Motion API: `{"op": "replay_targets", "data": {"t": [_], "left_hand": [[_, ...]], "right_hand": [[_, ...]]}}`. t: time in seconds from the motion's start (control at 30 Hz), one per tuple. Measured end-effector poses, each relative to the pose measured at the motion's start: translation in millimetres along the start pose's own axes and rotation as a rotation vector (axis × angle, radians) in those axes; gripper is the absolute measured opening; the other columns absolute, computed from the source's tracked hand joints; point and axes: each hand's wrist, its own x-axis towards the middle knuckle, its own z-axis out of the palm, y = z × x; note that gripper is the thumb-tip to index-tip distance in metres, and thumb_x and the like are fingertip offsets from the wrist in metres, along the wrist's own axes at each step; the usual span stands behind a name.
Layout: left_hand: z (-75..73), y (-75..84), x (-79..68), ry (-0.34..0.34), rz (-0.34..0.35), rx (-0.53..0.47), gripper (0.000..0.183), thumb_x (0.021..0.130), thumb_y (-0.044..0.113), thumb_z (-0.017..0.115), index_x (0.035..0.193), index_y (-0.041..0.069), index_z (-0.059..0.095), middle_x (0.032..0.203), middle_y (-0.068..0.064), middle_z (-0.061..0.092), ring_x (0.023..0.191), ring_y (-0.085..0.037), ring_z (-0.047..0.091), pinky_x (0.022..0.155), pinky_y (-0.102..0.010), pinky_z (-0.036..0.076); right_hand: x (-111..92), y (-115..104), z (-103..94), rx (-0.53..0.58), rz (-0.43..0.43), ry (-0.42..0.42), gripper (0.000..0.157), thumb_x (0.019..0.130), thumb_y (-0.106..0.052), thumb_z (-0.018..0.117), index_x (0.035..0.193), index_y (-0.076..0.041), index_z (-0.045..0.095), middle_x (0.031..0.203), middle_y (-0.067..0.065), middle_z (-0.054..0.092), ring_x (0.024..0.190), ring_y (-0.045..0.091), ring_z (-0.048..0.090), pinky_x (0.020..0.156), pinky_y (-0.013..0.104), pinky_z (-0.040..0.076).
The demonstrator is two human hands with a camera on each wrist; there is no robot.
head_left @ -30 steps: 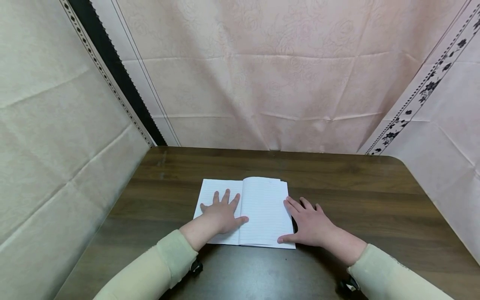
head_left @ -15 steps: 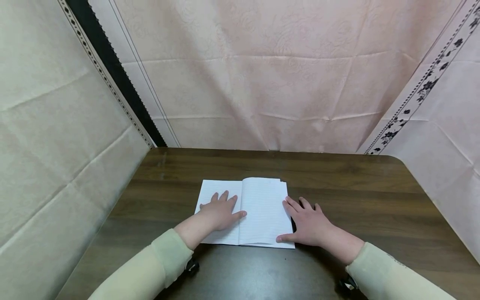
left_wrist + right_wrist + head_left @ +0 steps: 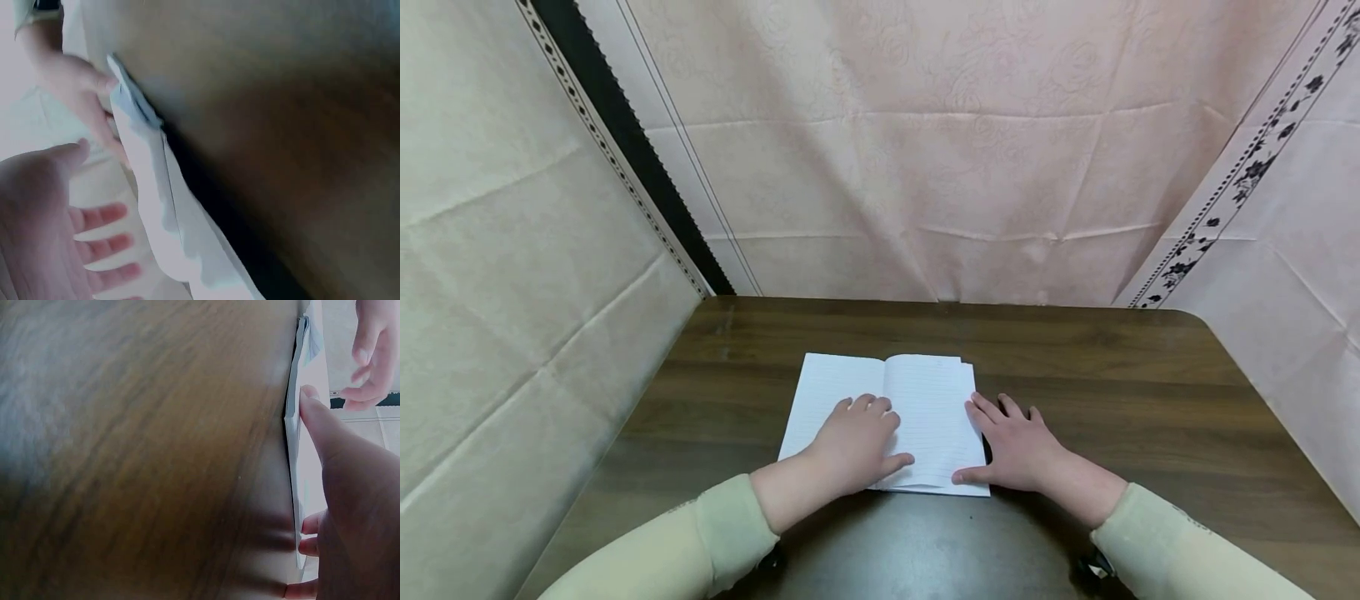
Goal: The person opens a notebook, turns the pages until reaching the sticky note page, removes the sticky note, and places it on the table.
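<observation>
The left hand (image 3: 853, 446) is loose, holding nothing; the notebook (image 3: 928, 408) is just under it; the right hand (image 3: 1018, 452), spread wide, grips nothing but touches the notebook.

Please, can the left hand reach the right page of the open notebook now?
Probably yes: the left hand hovers above the notebook, and the right hand covers the right page only near its outer edge.

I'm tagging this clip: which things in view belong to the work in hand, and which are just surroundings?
In the work:
- open lined notebook
- left hand, raised over it
- right hand, thumb on its right-hand page

Surroundings:
- wooden table under the notebook
- pale cloth hangings behind and beside the table
</observation>
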Motion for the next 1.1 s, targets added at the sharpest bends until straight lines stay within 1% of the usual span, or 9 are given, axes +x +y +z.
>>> {"op": "replay_targets", "data": {"t": [0.13, 0.23, 0.33, 0.43, 0.6, 0.83, 0.97, 1.1], "left_hand": [[-0.2, 10.1, -1.2, 0.037, 0.132, 0.063, 0.059, 0.089, 0.069, 0.054, 0.116, 0.018, 0.067, 0.125, -0.003, 0.061, 0.122, -0.025, 0.053, 0.103, -0.048, 0.042], [0.5, 16.8, -1.7, 0.076, 0.219, 0.113, 0.057, 0.088, 0.07, 0.056, 0.113, 0.019, 0.067, 0.124, -0.002, 0.061, 0.123, -0.024, 0.051, 0.107, -0.048, 0.037], [2.0, 21.2, -1.0, 0.117, 0.292, 0.157, 0.055, 0.086, 0.069, 0.059, 0.109, 0.02, 0.067, 0.122, 0.0, 0.061, 0.123, -0.024, 0.05, 0.11, -0.047, 0.034], [4.1, 23.0, 0.6, 0.144, 0.346, 0.189, 0.051, 0.086, 0.067, 0.061, 0.108, 0.021, 0.067, 0.12, 0.001, 0.062, 0.122, -0.024, 0.05, 0.11, -0.046, 0.033], [7.1, 22.5, 4.0, 0.169, 0.406, 0.22, 0.042, 0.087, 0.06, 0.065, 0.105, 0.022, 0.069, 0.119, 0.002, 0.062, 0.121, -0.023, 0.05, 0.11, -0.044, 0.033], [8.2, 21.0, 3.8, 0.206, 0.481, 0.243, 0.027, 0.09, 0.05, 0.065, 0.099, 0.025, 0.072, 0.119, 0.003, 0.063, 0.123, -0.023, 0.049, 0.11, -0.045, 0.033], [7.8, 21.3, 3.0, 0.207, 0.489, 0.238, 0.023, 0.093, 0.045, 0.064, 0.099, 0.025, 0.074, 0.12, 0.003, 0.065, 0.125, -0.022, 0.05, 0.111, -0.048, 0.033], [7.7, 21.9, 2.2, 0.225, 0.476, 0.237, 0.02, 0.094, 0.039, 0.061, 0.097, 0.023, 0.074, 0.118, 0.002, 0.066, 0.123, -0.023, 0.051, 0.11, -0.051, 0.034]], "right_hand": [[0, 0, -0.6, -0.01, 0.0, 0.001, 0.119, 0.068, -0.093, 0.049, 0.156, -0.014, 0.033, 0.161, 0.007, 0.03, 0.14, 0.045, 0.031, 0.1, 0.074, 0.03], [0, -1, 0.2, -0.019, 0.0, 0.0, 0.119, 0.068, -0.093, 0.047, 0.156, -0.014, 0.033, 0.161, 0.006, 0.03, 0.14, 0.045, 0.032, 0.1, 0.074, 0.031], [-1, -1, 0.3, -0.016, 0.001, 0.001, 0.119, 0.068, -0.094, 0.046, 0.155, -0.013, 0.034, 0.161, 0.007, 0.03, 0.14, 0.045, 0.032, 0.1, 0.074, 0.031], [-1, -1, 0.7, -0.01, -0.006, 0.011, 0.119, 0.068, -0.094, 0.046, 0.154, -0.012, 0.036, 0.16, 0.008, 0.032, 0.139, 0.046, 0.032, 0.099, 0.075, 0.03], [-2, -2, -0.5, -0.005, -0.016, 0.016, 0.118, 0.07, -0.093, 0.046, 0.153, -0.01, 0.037, 0.159, 0.009, 0.033, 0.139, 0.047, 0.032, 0.098, 0.075, 0.03], [-3, -2, -2.9, -0.004, -0.008, -0.011, 0.118, 0.069, -0.093, 0.046, 0.155, -0.012, 0.035, 0.161, 0.008, 0.03, 0.14, 0.046, 0.031, 0.099, 0.075, 0.03], [-2, 0, -4.8, -0.004, -0.006, -0.03, 0.117, 0.07, -0.093, 0.046, 0.156, -0.014, 0.033, 0.162, 0.006, 0.028, 0.141, 0.045, 0.03, 0.1, 0.074, 0.03], [-1, 2, -6.7, 0.006, -0.013, -0.043, 0.117, 0.07, -0.092, 0.048, 0.156, -0.014, 0.033, 0.162, 0.005, 0.027, 0.142, 0.044, 0.029, 0.101, 0.073, 0.03]]}}
